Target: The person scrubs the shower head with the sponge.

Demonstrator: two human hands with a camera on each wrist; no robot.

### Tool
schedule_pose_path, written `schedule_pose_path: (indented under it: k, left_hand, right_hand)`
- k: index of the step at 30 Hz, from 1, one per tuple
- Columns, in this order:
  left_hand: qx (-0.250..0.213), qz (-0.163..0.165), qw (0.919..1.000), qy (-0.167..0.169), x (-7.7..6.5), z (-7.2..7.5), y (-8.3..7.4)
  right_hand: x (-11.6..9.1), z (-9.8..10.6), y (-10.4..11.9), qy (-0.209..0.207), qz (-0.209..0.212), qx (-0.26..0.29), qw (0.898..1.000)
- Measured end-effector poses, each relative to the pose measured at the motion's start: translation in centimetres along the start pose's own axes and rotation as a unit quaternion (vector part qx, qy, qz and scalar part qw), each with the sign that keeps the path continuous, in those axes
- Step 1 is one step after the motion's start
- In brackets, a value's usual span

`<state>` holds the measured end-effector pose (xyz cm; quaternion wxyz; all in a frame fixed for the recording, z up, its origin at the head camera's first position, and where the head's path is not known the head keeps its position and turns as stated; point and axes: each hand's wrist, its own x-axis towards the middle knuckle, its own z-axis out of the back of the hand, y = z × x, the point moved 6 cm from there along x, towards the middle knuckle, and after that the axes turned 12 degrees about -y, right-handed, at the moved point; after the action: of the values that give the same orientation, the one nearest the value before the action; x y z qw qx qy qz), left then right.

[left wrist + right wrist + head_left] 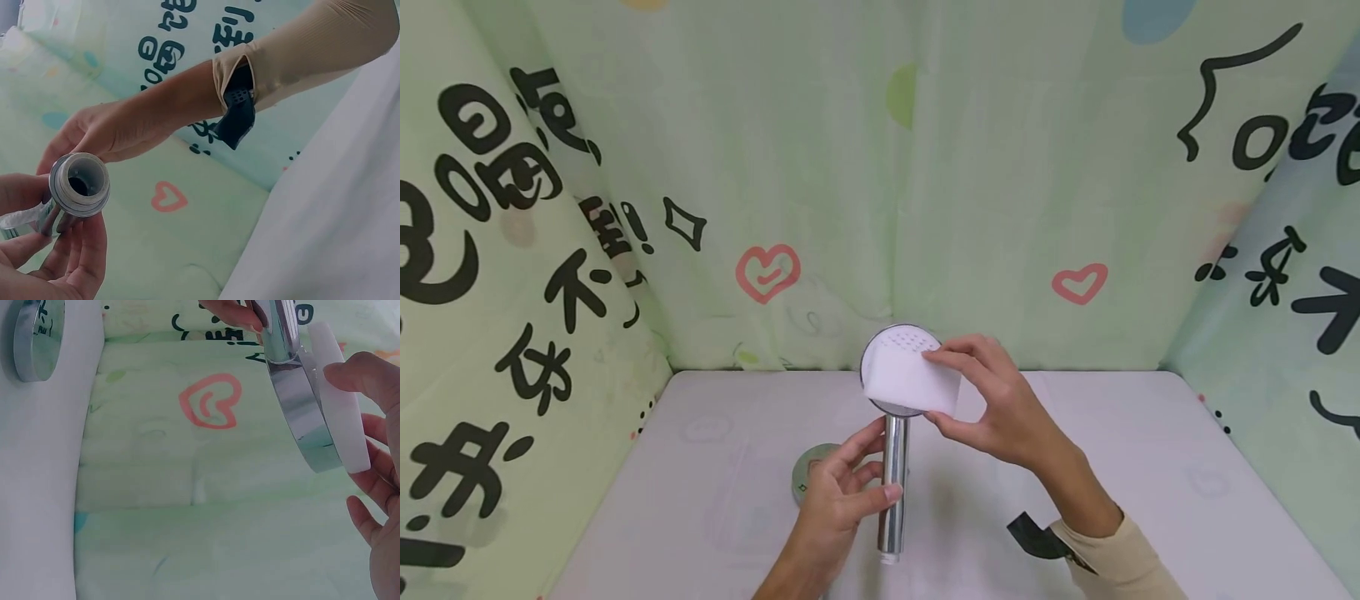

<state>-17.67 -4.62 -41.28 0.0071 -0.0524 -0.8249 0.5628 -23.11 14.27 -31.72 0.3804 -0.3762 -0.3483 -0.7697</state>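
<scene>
A chrome shower head (892, 467) stands upright above the table, its round white nozzle face (901, 338) turned toward me. My left hand (841, 493) holds the handle between thumb and fingers. In the left wrist view, the handle's open threaded end (81, 184) points at the camera. My right hand (1000, 400) pinches a white block-shaped sponge (906, 380) between thumb and fingers. It covers the lower part of the nozzle face. From the right wrist view, the sponge (344, 412) lies flat along the face side of the chrome head (303, 419).
On the white table (737, 467), a round, mirror-like metal piece (805, 467) sits behind my left hand and is partly hidden by it. Green printed cloth (835, 167) walls the table at the back and both sides. A dark strap (1037, 537) hangs from my right sleeve.
</scene>
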Motion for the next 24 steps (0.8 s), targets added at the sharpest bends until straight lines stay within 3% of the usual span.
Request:
schedule_pose_path:
  k: [24]
  left_hand:
    - [0.001, 0.007, 1.0, 0.006, -0.4, -0.1, 0.2]
  right_hand:
    - [1.1, 0.5, -1.1, -0.022, -0.034, -0.032, 0.999]
